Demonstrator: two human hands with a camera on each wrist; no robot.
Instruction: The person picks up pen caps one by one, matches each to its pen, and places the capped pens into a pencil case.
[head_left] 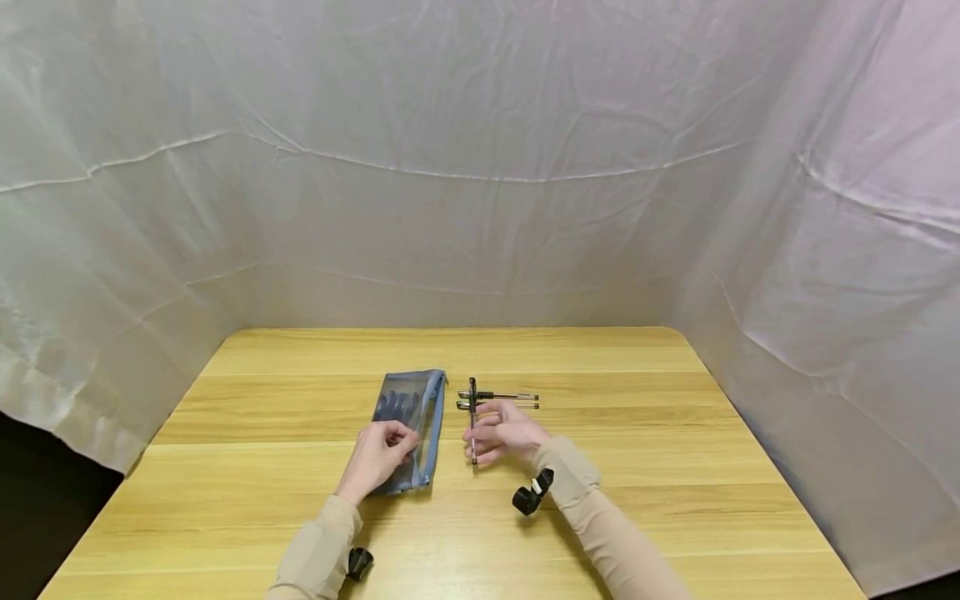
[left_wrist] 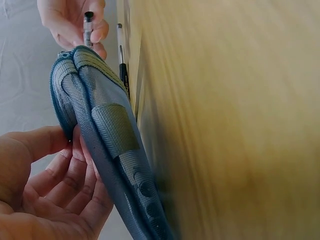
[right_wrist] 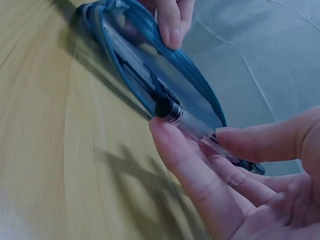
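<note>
My left hand point(head_left: 378, 450) pinches the upper edge of a blue mesh zip pouch point(head_left: 435, 417) between thumb and fingers. The pouch's zipped side gapes in the right wrist view, where a clear, pen-like shape point(right_wrist: 135, 65) shows inside. To the right of the pouch, my right hand point(head_left: 506, 429) holds a clear gel pen with dark ends point(right_wrist: 195, 130) between thumb and fingers. The pen is just outside the pouch opening. Two more gel pens point(head_left: 517, 396) lie side by side on the table, beyond the right hand.
The wood-grain table point(head_left: 637, 400) carries the pouch and pens. Pale grey fabric point(head_left: 480, 225) hangs behind it and along both sides. A small black camera point(head_left: 532, 493) is worn at the right wrist, another point(head_left: 360, 564) at the left.
</note>
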